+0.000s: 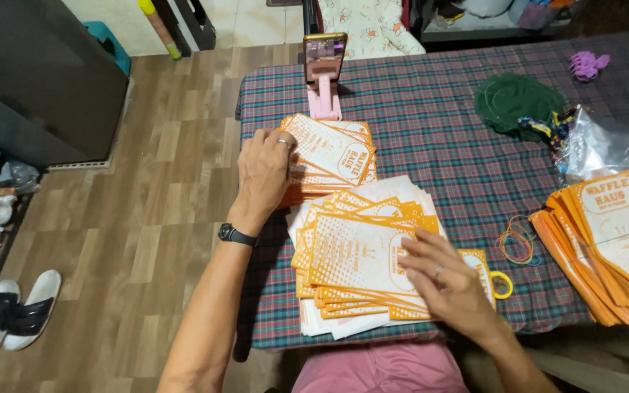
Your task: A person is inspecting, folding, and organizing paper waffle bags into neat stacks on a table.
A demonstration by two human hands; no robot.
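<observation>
Left hand [267,171] at about ten o'clock on the checked tablecloth [445,145], palm down with fingers spread flat on the edge of a tidy stack of orange-and-white paper bags [333,153]; pressing, not gripping, nothing closed inside the fingers. Right hand [449,280] at about six o'clock, likewise open and flat, fingertips resting on the top sheet of a loose, fanned heap of the same bags [358,255] near the table's front edge; no bag pinched or lifted as far as visible. Well apart at three o'clock, a third pile of bags [613,240], splayed and unbound. Between that pile and the heap, several loose coloured rubber bands [518,244], plus a yellow ring [502,284] just beside the right hand. At twelve o'clock, a phone on a pink stand [324,73]. Judged from the layout: one stack squared up, none banded, the fanned heap and the three o'clock pile unsorted, so likely less than half done.
</observation>
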